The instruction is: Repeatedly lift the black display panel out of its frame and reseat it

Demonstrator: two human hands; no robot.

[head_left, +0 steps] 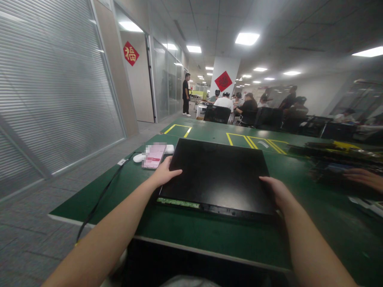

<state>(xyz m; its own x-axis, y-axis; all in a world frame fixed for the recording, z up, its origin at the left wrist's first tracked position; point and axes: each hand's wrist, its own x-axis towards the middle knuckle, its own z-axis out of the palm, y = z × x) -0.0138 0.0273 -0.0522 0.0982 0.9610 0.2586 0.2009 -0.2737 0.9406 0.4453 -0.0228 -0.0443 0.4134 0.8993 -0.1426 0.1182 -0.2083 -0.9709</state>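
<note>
The green counter [209,231] carries the work, and over its near middle, between the two hands, is the black panel [220,175], wide and flat with its dark face up; whether it lies fully down or is slightly raised, I cannot tell. It looks like a bare screen, so it should be stiff, fairly light for its width, slick on the face and easily cracked if bent or pressed in the middle. The left hand [164,173] grips the left side, thumb over the face; the right hand [278,193] grips the right side, thumb at the rim. The fingers are closed about those edges, though how far they reach beneath is hidden. Both sides seem the right hold, level and even, keeping clear of the exposed green circuit strip [178,203] along the near edge, likely the most delicate part.
</note>
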